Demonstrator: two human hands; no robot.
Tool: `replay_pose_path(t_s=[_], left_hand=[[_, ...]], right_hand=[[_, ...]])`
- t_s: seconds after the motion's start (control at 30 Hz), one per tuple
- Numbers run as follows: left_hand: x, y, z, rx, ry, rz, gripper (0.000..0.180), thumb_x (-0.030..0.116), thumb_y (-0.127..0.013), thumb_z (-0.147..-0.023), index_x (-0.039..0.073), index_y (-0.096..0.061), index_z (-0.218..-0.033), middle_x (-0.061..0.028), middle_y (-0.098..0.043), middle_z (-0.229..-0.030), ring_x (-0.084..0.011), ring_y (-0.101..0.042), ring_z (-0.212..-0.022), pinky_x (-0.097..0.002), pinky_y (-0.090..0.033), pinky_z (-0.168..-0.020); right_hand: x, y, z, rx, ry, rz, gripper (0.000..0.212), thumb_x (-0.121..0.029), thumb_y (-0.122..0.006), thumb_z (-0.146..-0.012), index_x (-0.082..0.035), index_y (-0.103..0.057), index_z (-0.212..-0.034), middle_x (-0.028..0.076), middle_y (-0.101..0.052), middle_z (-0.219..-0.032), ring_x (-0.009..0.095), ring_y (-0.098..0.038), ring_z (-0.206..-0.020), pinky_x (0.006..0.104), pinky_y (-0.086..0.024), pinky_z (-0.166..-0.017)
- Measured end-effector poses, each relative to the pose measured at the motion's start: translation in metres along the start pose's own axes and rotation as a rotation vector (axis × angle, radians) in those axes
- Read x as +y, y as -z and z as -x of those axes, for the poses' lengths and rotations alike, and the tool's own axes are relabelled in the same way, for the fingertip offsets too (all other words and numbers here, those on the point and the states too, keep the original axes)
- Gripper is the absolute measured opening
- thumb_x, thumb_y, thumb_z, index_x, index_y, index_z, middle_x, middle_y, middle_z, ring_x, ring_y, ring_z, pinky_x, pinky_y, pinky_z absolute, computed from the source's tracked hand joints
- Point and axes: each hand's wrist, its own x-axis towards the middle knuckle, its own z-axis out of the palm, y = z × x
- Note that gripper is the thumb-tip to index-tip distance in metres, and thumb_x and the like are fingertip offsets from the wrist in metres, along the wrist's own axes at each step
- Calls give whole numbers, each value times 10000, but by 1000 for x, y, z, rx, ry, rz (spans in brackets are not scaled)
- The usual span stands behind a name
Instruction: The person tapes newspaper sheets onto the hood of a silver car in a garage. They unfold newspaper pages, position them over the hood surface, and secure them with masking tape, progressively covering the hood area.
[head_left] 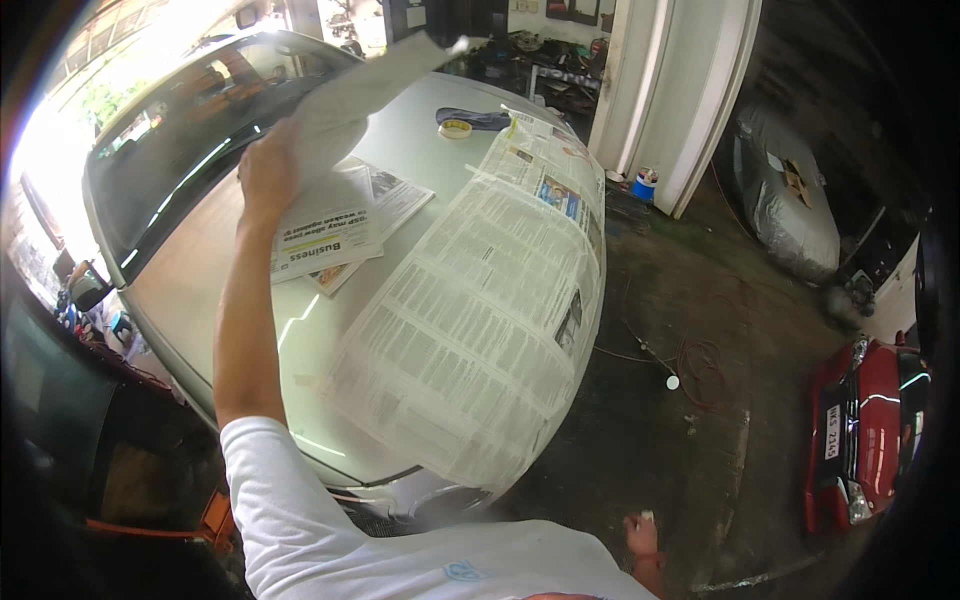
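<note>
My left hand is raised over the car hood, closed on a newspaper sheet that is blurred and lifted at its far end. Beneath it, a pile of folded newspapers lies on the pale silver hood. Taped newspaper sheets cover the hood's front part and bend down over its edge. A roll of masking tape rests farther up the hood, beside a dark cloth. Low at the right, away from the car, my right hand has curled fingers around something small and pale.
A white pillar stands beyond the car, with a blue-and-white container at its foot. On the dark floor lies a coiled reddish hose. A red car is parked at the right, and a car under a grey cover farther back.
</note>
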Motion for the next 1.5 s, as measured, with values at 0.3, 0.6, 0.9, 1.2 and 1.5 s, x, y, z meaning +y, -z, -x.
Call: replay_pose_path(t_s=[0.3, 0.6, 0.9, 1.2, 1.5], left_hand=[[183, 232, 43, 18, 121, 582, 444, 381, -667, -1158, -3, -778, -1349, -75, -830, -1050, -126, -731, -946, -309, -577, -907], [332, 242, 182, -440, 280, 721, 458, 388, -735, -1120, -62, -792, -1189, -93, -813, -1010, -121, -729, -899, -312, -586, -868], [462, 129, 324, -516, 186, 605, 527, 345, -749, -1099, 0, -675, -1490, -177, -752, -1438, -261, -726, -1288, -437, -569, -1091], [646, 155, 377, -842, 224, 935, 640, 428, -748, -1081, -7, -641, -1538, -246, -804, -1321, -297, -809, -1148, -409, -612, -995], [633, 139, 404, -813, 331, 917, 493, 430, -740, -1088, -49, -769, -1204, -153, -830, -926, -199, -787, -870, -355, -576, -798]], right_hand=[[-299, 173, -64, -86, 956, -905, 755, -336, -826, -1042, -20, -537, -1665, 186, -673, -1495, 258, -690, -1292, 381, -560, -1080], [-277, 335, -43, -366, 1249, -1319, 658, -298, -874, -1004, 16, -650, -1536, 129, -737, -1412, 153, -684, -1224, 333, -561, -1013], [-173, 321, -64, -126, 901, -1142, 228, -166, -881, -1004, 21, -840, -1128, 57, -846, -1028, 99, -746, -905, 310, -595, -827], [-138, 306, -49, 219, 824, -672, 431, -402, -884, -907, 5, -802, -1023, 263, -794, -1012, 474, -761, -938, 518, -594, -817], [-120, 285, -52, -58, 868, -579, 398, -362, -749, -1044, 21, -792, -1142, 267, -786, -1033, 459, -755, -939, 519, -580, -840]])
